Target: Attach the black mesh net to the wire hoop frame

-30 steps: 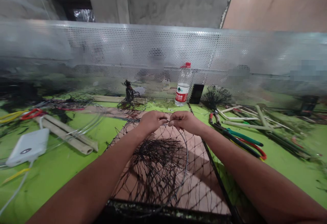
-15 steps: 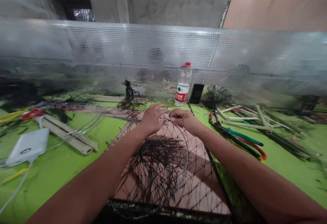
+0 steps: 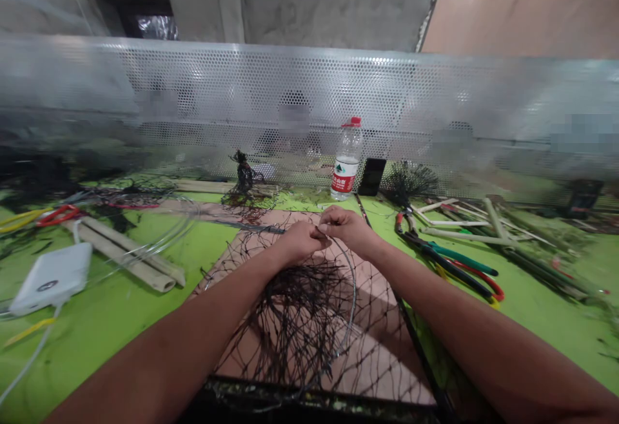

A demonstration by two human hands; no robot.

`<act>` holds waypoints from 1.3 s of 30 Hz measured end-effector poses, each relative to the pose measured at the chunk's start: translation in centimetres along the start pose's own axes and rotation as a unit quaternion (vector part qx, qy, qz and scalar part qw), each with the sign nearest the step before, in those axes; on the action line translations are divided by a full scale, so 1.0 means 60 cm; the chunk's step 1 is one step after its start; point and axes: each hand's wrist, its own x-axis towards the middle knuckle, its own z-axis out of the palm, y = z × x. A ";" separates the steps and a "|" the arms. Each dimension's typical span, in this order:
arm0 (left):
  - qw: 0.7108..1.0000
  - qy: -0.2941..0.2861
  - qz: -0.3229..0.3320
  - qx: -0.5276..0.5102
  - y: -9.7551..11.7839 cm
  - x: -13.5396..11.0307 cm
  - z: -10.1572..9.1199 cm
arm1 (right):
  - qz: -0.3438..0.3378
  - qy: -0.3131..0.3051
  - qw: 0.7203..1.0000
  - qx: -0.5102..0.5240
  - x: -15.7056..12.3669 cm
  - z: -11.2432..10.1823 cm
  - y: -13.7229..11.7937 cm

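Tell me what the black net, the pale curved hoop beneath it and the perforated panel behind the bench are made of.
The black net looks like thin synthetic cord: matte, flexible strands in an open mesh, though the exact fibre can't be told. The hoop seems to be thin wire, probably metal, with a pale, faintly glossy surface. The perforated panel looks like sheet metal: silvery sheen, with regular rows of round punched holes.

Nothing legible: the plastic water bottle's red label (image 3: 341,184) is too blurred to read
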 end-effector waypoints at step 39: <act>0.949 0.060 0.232 0.204 -0.011 0.009 -0.062 | 0.079 -0.008 0.980 0.182 -0.005 0.007 -0.018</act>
